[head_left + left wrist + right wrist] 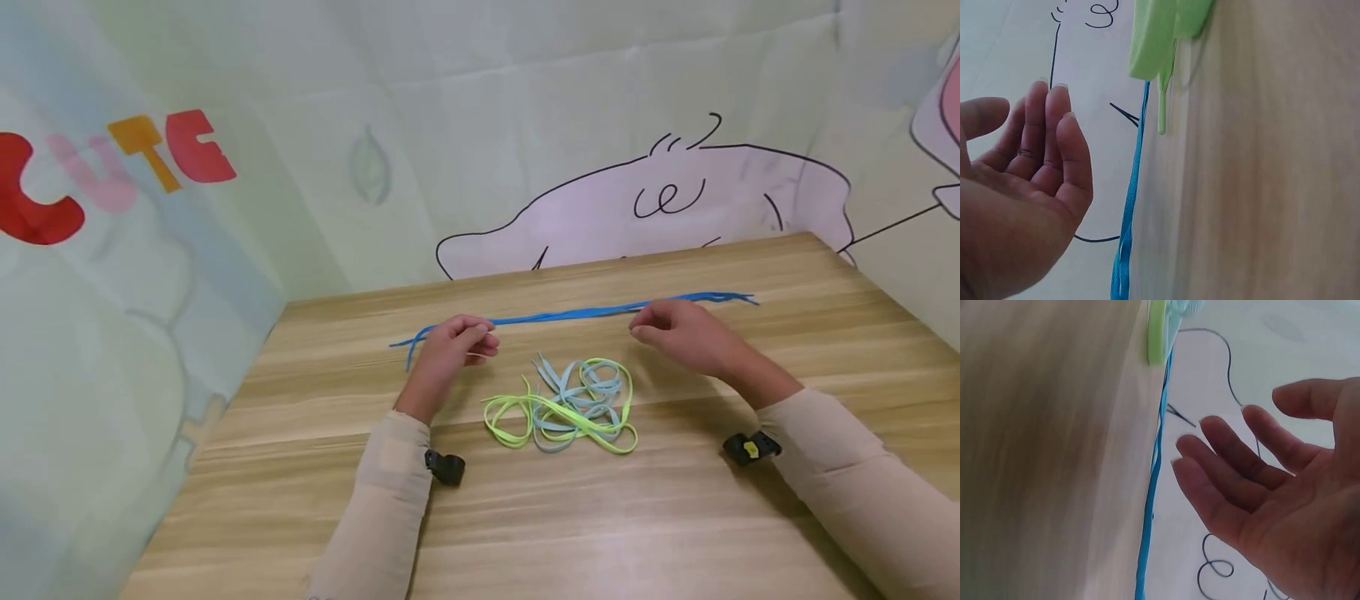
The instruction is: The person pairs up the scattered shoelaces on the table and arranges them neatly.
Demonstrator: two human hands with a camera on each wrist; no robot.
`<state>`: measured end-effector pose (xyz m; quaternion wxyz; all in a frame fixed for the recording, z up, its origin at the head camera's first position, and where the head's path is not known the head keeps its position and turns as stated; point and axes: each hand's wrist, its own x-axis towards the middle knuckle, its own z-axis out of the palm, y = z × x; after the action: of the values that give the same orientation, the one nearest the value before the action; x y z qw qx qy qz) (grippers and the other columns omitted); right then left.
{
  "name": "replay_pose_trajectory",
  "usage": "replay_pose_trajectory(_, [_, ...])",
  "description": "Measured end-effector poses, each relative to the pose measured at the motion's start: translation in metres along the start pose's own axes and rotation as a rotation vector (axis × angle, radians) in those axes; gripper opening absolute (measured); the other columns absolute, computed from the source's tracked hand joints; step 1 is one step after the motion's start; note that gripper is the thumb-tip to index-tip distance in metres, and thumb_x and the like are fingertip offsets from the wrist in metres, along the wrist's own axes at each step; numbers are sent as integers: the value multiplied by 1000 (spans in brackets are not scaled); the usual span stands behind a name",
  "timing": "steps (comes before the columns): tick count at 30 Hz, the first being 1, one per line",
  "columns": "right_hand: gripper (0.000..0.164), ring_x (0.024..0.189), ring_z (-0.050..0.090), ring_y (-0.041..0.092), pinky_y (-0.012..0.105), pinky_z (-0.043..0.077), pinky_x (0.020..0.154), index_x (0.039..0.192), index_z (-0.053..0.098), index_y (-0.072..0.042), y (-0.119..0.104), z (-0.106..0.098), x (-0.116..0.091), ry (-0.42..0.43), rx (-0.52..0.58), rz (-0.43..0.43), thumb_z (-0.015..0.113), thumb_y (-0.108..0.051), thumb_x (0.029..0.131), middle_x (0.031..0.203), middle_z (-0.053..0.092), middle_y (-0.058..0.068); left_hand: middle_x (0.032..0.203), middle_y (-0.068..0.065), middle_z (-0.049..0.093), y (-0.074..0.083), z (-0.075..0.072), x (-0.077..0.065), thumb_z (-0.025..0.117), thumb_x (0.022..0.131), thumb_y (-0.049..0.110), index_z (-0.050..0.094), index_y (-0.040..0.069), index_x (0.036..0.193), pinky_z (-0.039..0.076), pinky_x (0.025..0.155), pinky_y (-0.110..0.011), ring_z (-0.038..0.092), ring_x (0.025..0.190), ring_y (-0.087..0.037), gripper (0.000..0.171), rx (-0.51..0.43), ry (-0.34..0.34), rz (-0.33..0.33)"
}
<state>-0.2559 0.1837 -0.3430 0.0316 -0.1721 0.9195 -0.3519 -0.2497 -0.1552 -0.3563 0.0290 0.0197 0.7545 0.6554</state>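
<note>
Btwn L hand (450, 350) & R hand (686, 337), both empty w/ fingers loosely bent, green/lt-blue lace tangle (577, 418) lies farther than either from back edge of table (540, 525).

Along the far edge of the tabletop (562, 525), blue shoelaces (570, 314) are being seen. Between far and near edges, yellow-green shoelaces (572, 416) are being mingled with pale blue shoelaces (557, 382). Tan and brown grain is being shown by the tabletop, beige by both sleeves (828, 437), black by the wrist cameras (450, 469). Past the far edge, the pale green backdrop (525, 108) is being patterned with a black-outlined, lilac cartoon figure (600, 217) and red, pink and orange letters (198, 148).
</note>
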Motion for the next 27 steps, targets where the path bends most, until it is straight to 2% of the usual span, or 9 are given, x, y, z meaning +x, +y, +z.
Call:
replay_pose_trajectory(12, [22, 95, 62, 20, 42, 52, 83, 111, 70, -2, -17, 21, -4, -92, -7, -141, 62, -18, 98, 102, 69, 4, 101, -13, 69, 3, 11, -2, 55, 104, 18, 62, -6, 120, 54, 88, -41, 69, 95, -25, 30, 52, -62, 22])
replay_pose_trajectory(22, [20, 114, 61, 29, 51, 49, 96, 110, 70, -6, -21, 34, -8, -137, -16, -163, 63, -19, 97, 113, 70, 7, 102, -14, 69, 4, 15, 0, 55, 104, 19, 62, -5, 119, 53, 90, -42, 68, 96, -26, 29, 65, -79, 24])
replay_pose_trajectory(27, [28, 122, 56, 33, 55, 44, 101, 121, 67, -4, -26, 37, -8, -157, -68, -214, 63, -19, 97, 122, 67, 10, 102, -13, 69, 3, 17, 0, 54, 105, 20, 62, -5, 119, 53, 89, -41, 68, 96, -25, 29, 67, -74, 14])
